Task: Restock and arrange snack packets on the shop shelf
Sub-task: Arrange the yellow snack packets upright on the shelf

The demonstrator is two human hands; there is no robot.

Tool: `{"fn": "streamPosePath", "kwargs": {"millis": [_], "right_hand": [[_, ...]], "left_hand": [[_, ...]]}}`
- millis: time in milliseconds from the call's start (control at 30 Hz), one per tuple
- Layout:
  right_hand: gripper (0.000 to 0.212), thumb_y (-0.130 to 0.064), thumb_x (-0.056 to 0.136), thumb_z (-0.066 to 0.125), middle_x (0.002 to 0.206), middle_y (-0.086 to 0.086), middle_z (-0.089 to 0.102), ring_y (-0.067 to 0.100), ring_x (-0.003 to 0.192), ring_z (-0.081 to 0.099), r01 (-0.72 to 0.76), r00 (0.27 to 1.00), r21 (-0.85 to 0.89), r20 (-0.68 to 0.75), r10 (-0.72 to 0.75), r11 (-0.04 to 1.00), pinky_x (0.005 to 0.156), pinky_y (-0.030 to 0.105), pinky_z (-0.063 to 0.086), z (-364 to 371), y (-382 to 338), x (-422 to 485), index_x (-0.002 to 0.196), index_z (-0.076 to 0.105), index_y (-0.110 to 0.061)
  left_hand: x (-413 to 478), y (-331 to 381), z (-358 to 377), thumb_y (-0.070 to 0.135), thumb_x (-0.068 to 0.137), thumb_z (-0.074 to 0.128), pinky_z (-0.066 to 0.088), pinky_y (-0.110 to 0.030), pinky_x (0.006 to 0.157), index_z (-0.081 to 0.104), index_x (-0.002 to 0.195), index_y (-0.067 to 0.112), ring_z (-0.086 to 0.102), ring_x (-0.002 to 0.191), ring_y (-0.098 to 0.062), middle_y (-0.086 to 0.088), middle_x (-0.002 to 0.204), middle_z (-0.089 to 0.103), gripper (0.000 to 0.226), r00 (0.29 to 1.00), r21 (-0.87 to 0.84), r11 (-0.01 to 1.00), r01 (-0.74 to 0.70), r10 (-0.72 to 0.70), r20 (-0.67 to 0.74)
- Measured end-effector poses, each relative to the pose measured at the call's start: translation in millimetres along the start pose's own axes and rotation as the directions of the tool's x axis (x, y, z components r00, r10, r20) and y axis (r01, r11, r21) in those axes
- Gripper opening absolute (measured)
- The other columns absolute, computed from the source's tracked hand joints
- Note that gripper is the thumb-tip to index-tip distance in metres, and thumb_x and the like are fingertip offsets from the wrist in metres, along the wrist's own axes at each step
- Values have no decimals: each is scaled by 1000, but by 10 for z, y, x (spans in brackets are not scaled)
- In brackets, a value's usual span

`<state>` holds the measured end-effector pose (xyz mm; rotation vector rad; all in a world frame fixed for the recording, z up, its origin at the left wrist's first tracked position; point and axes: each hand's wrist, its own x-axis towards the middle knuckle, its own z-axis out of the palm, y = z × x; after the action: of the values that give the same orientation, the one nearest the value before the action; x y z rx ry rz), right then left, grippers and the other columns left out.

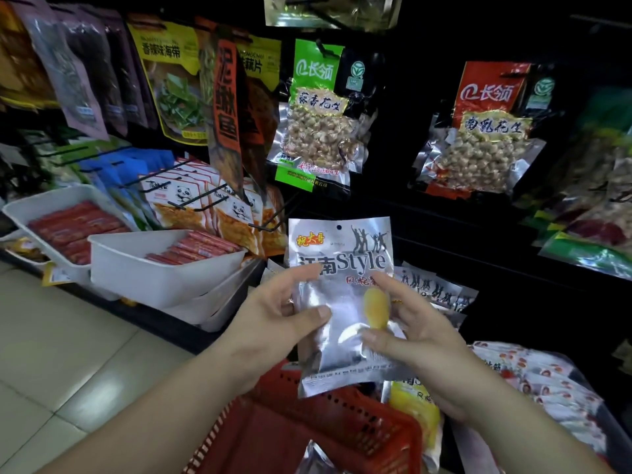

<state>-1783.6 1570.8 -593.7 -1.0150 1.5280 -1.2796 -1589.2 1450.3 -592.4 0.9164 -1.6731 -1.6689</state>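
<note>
A silver snack packet (338, 254) printed "Style" stands upright in front of the dark shelf, held from both sides. My left hand (277, 309) grips its left edge with the thumb across the front. My right hand (410, 323) grips its right side, thumb on the front below a clear window showing yellow pieces. Below them sits a red plastic basket (307, 429) with more silver and yellow packets (415, 415) in it. Matching silver packets (434, 289) hang or lie on the shelf just behind the held one.
Green (318, 121) and red (485, 128) peanut bags hang on pegs above. To the left are panda-printed packets (201, 203) and white trays (147, 268) of red sausage sticks. A pile of white packets (547, 381) lies at lower right. Tiled floor (68, 354) is at lower left.
</note>
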Motion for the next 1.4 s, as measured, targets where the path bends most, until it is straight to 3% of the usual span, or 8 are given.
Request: {"fn": "streamPosePath", "kwargs": {"millis": [167,400,600,800,867,967,1167,1400], "right_hand": [[65,-19,80,85,126,-15,72,4,126,61,24,988,78,-151,-11,997,98,29,48,-84,48,68,134,62,-49],[59,-43,88,76,142,-36,48,-4,135,48,108,975,-297,-154,-159,949,102,37,53,-34,51,18,136,51,-66],[65,-42,91,72,141,-18,56,12,118,68,147,978,-32,-147,-150,989,100,39,58,119,-46,104,140,41,-71],[75,-9,108,49,162,-8,38,37,118,61,192,960,-222,-157,-230,956,73,27,41,16,-40,61,148,27,-69],[73,-9,108,49,162,-24,32,38,143,28,163,978,-208,-94,-185,964,110,58,42,-5,-41,27,148,31,-68],[72,-9,107,52,166,-27,25,16,158,19,152,988,-104,-23,-155,983,125,58,26,-17,-40,-32,144,37,-69],[88,-23,95,74,111,28,67,45,97,68,166,956,-156,-217,-198,974,91,63,55,-112,-54,23,153,22,-63],[6,-14,92,78,80,1,71,14,69,70,13,966,-181,-253,-59,983,61,30,58,-208,-3,401,93,74,-10]], "left_hand": [[-42,-64,3,1,81,86,61,-42,93,54,144,40,72,113,-17,11,145,58,80,973,30,999,28,-35,230],[-12,-149,118,6,84,83,62,-49,80,62,133,45,73,95,-24,1,110,74,66,997,181,981,-77,69,46],[-102,-329,486,25,88,72,52,-28,90,67,122,33,60,115,-5,24,131,58,35,862,552,662,-507,371,345],[-1,-230,430,16,96,70,53,-33,63,65,97,35,61,72,-24,11,106,69,19,974,234,948,-216,226,-18],[80,-188,299,23,92,77,51,-21,68,64,99,39,63,82,-11,11,104,66,23,981,191,976,-106,134,-141],[108,-141,208,22,87,83,52,-21,71,66,107,36,65,82,-7,13,90,67,31,989,9,997,71,-69,-130],[210,-122,146,3,89,78,49,-14,69,66,89,18,59,77,-4,11,87,67,19,987,70,996,-47,57,-150],[488,-310,227,-15,87,70,51,-11,68,61,71,8,60,61,1,6,64,62,30,979,42,998,-55,62,-193]]}}
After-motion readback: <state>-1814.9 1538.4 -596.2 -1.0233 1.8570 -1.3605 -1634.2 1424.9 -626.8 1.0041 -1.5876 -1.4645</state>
